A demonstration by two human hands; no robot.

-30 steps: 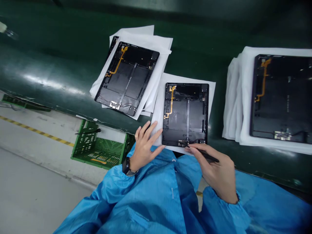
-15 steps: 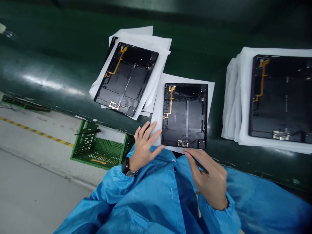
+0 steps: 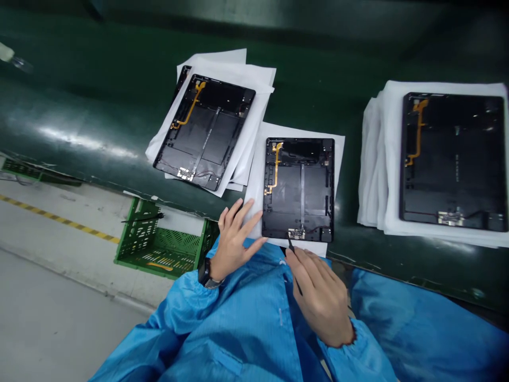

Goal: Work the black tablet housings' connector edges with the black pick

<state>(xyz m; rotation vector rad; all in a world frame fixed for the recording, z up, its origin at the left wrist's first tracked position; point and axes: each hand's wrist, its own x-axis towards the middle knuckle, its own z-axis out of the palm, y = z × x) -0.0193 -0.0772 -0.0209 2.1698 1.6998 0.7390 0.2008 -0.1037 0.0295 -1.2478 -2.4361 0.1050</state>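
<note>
Right hand (image 3: 318,294) pinches a black spudger (image 3: 296,281), tip at the bottom edge of the tablet rear housing (image 3: 298,196), centre frame on white paper (image 3: 296,130). Left hand (image 3: 234,246) lies open, fingers spread on the paper's lower-left corner.

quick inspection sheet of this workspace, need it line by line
surface: dark green belt, glossy
job's things: tablet back housing on white sheet; black pointed tool in right hand, tip just below housing's lower edge
clutter: two more housings on paper stacks; green crate, black tool across its rim
grippers: left hand open at sheet's edge; right hand pinching tool
cables: orange flex cable on housing, thin wires near lower edge
surroundings: grey floor, yellow-and-black tape
</note>
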